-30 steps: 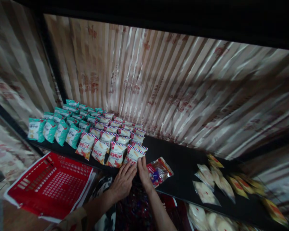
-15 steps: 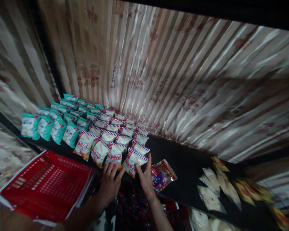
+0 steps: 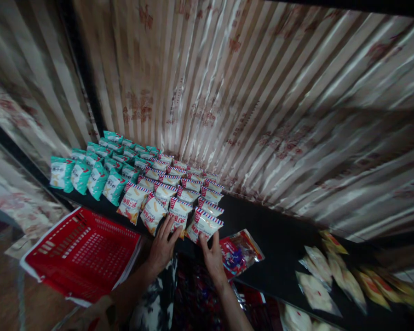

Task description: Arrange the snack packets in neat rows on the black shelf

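Note:
Small white-and-red snack bags with striped top seals stand in rows on a black shelf. My left hand (image 3: 161, 250) lies with fingers stretched against the lower front of one front-row snack bag (image 3: 179, 210). My right hand (image 3: 213, 258) is at the lower right of the rightmost front snack bag (image 3: 204, 224), its thumb and fingers apart near the bag's bottom edge. Whether its fingertips press on that bag I cannot tell. Just right of this hand, a red-and-purple package (image 3: 243, 253) lies flat on the shelf.
Teal snack bags (image 3: 97, 180) stand in rows at the left. A red basket (image 3: 86, 253) sits below the shelf's front edge. Clear packs of pale food (image 3: 315, 294) and yellow packets (image 3: 374, 287) lie at the right end of the black shelf (image 3: 272, 230). A pleated patterned curtain (image 3: 248, 115) hangs behind.
My right hand has slid down from the right side of the end snack bag to its lower corner. The view has shifted, so the shelf sits further right.

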Available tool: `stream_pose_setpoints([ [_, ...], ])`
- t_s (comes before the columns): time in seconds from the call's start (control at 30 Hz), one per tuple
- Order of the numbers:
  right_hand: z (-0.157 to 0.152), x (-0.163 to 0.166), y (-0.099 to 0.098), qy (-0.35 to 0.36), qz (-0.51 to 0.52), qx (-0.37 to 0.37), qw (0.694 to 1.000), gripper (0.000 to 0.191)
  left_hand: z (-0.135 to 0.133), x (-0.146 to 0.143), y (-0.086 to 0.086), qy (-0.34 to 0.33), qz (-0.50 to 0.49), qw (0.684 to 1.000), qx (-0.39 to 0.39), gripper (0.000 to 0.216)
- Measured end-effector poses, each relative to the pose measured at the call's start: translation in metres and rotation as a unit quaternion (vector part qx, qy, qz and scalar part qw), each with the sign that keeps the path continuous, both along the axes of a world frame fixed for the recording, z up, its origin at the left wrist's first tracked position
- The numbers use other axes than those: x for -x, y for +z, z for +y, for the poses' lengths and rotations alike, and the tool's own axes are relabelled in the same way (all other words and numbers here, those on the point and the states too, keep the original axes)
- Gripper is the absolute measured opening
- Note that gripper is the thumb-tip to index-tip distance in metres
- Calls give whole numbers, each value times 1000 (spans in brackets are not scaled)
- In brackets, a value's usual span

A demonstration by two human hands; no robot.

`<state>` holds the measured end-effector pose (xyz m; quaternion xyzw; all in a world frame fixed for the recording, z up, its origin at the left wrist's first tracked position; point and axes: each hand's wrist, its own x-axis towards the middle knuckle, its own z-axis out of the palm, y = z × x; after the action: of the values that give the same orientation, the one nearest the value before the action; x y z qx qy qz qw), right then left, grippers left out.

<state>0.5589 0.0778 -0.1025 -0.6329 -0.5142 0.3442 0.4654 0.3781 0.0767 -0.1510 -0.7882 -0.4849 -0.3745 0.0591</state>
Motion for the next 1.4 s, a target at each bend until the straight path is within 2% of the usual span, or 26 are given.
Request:
stream_pose_setpoints([
  [0.17, -3, 3, -4, -5, -31, -43, 999, 86, -11, 6, 5, -2, 36, 999, -7, 65],
  [0.27, -13, 3, -3, -52, -89, -90, 991, 87, -25, 10, 3, 33, 13, 999, -20, 62],
  [0.37, -31, 3, 4, -86, -181, -167, 965, 71, -37, 20, -3, 91, -28, 995, -7, 61],
  [0.5, -45, 15, 20, 5, -270, -261, 927, 42, -38, 38, -8, 119, -58, 991, 19, 62],
  [0.6, -34, 40, 32, 102, -269, -251, 924, 34, -30, 49, -5, 130, -81, 988, 11, 64],
  [0.7, -11, 72, 37, 189, -236, -195, 933, 37, -20, 56, -2, 125, -81, 989, -3, 63],
  [0.8, 11, 101, 34, 232, -219, -148, 936, 43, -10, 63, -5, 113, -61, 992, -16, 60],
  [0.93, 27, 120, 22, 221, -217, -128, 942, 46, 1, 72, -7, 113, -20, 992, -47, 56],
  [1.07, 26, 120, 19, 197, -237, -144, 940, 44, 5, 78, 0, 122, -12, 990, -70, 55],
  [1.27, 25, 112, 33, 180, -281, -185, 924, 38, 2, 92, 5, 243, -107, 963, -46, 56],
  [1.4, 40, 118, 51, 178, -291, -240, 909, 34, 4, 103, -4, 243, -136, 960, -20, 55],
])
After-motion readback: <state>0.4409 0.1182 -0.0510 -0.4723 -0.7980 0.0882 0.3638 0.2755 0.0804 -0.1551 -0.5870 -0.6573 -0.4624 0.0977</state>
